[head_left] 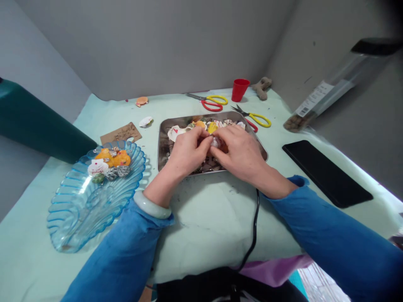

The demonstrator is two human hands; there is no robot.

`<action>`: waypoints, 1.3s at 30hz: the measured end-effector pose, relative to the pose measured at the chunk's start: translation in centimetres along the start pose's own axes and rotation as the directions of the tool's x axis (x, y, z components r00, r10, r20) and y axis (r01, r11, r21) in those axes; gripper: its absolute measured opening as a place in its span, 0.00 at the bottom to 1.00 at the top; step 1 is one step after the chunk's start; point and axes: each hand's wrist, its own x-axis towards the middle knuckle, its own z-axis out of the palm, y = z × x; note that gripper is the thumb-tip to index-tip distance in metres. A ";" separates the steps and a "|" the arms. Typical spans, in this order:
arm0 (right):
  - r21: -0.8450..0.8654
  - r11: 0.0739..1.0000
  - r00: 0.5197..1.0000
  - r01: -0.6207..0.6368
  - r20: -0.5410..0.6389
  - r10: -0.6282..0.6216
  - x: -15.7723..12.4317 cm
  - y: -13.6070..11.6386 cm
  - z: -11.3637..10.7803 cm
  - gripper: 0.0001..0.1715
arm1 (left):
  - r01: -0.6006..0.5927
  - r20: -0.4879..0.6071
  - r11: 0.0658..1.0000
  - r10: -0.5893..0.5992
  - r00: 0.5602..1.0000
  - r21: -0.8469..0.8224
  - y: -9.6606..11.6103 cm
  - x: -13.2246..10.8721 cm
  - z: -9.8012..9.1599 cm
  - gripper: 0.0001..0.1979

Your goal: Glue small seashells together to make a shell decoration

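Note:
Both hands meet over a metal tray (161,147) full of shells and small painted pieces. A small white shell-like piece with reddish marks (216,142) is pinched between the fingertips of my left hand (189,151) and my right hand (241,151). The fingers of both hands are curled and nearly touching. A white shell with a red mark (175,133) lies in the tray's left part, and a yellow piece (212,127) sits just behind the fingers. What lies under my palms is hidden.
A blue scalloped dish (78,209) with shells stands at left beside a green bottle (40,121). Behind the tray are scissors (214,102), more scissors (258,119) and a red cup (240,90). At right are a black phone (327,172) and a clear jar (327,94). A black cable (255,222) runs in front.

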 end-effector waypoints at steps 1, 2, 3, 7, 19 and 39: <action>-0.003 1.000 1.000 0.001 -0.003 -0.001 0.0 0.0 0.0 0.07 | -0.001 -0.001 1.000 0.001 1.000 0.002 0.0 0.0 0.0 0.08; -0.002 1.000 1.000 -0.001 -0.004 0.001 0.0 0.0 0.0 0.07 | -0.002 -0.004 1.000 0.002 1.000 0.005 0.0 0.0 0.0 0.08; 0.001 1.000 1.000 -0.005 -0.001 0.005 0.0 0.0 0.0 0.07 | -0.003 -0.006 1.000 0.003 1.000 0.007 0.0 0.0 0.0 0.08; 0.012 1.000 1.000 -0.015 0.013 0.015 0.0 0.0 0.0 0.06 | 0.001 -0.004 1.000 -0.001 1.000 0.008 -0.1 0.0 0.0 0.08; -0.003 1.000 0.999 -0.021 0.045 0.021 -0.1 0.0 0.1 0.07 | 0.012 -0.010 1.000 -0.012 1.000 0.001 -0.2 0.0 0.1 0.09; 0.036 0.996 0.997 -0.083 0.009 0.083 0.1 -0.2 0.1 0.10 | -0.004 0.015 1.000 0.004 1.000 -0.020 -0.1 0.0 0.1 0.11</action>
